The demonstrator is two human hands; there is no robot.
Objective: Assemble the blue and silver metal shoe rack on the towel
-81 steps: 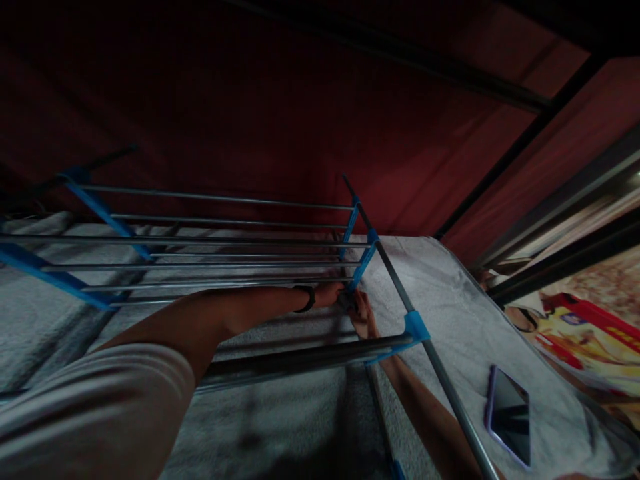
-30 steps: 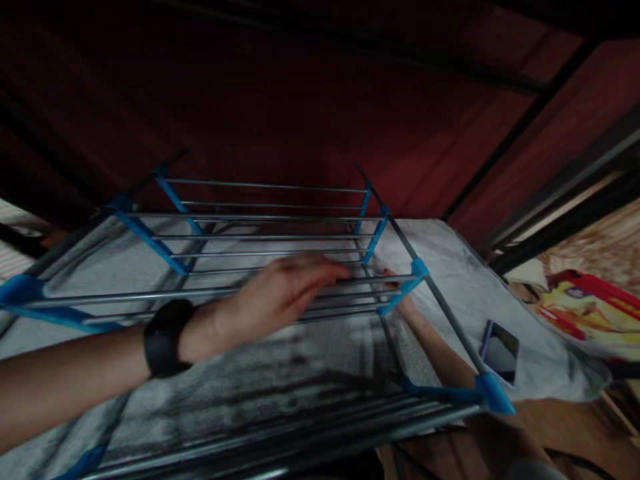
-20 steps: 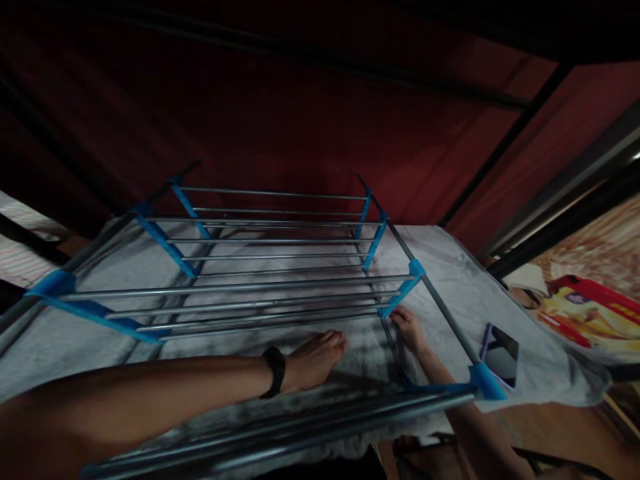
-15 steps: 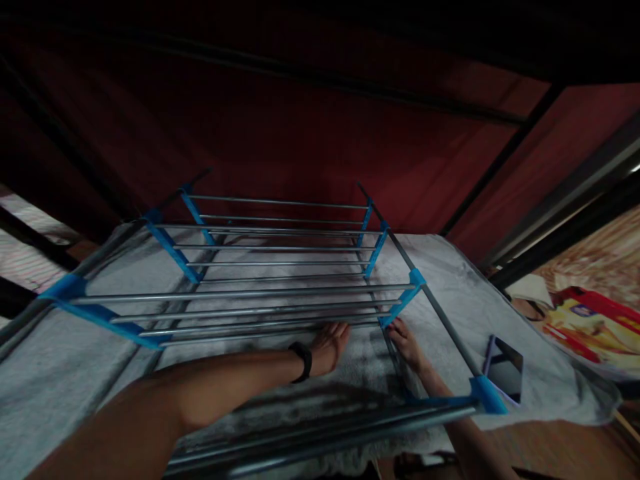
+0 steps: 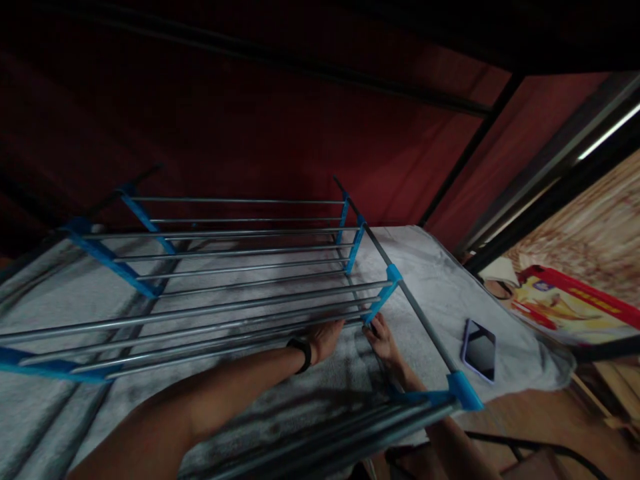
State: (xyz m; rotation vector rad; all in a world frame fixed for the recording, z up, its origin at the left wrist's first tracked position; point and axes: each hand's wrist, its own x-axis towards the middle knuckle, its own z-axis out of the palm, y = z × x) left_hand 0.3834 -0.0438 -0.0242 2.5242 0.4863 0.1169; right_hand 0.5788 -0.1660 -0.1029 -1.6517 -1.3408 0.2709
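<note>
A shoe rack of grey metal tubes with blue plastic brackets lies on its side across a pale blanket. My left hand (image 5: 325, 340), below a black wristband (image 5: 301, 353), is at the lowest tubes (image 5: 270, 333) of the nearer shelf. Its fingers curl in around them and are partly hidden. Close by on the right, my right hand (image 5: 383, 339) has its fingers closed at the bottom end of a blue bracket (image 5: 381, 301), where a thin side pole meets it. The right forearm passes beneath the nearest end tubes (image 5: 370, 437).
A phone (image 5: 479, 350) rests on the blanket (image 5: 430, 257) to the right. Beyond the blanket's edge is a red and yellow package (image 5: 570, 303). A dark red curtain (image 5: 240, 140) hangs behind the rack, and a dark frame bar (image 5: 545, 180) slants along the right.
The view has turned right, so the rack and phone appear further left. My left fingers have moved in under the lower tubes. My right hand stays at the same bracket end.
</note>
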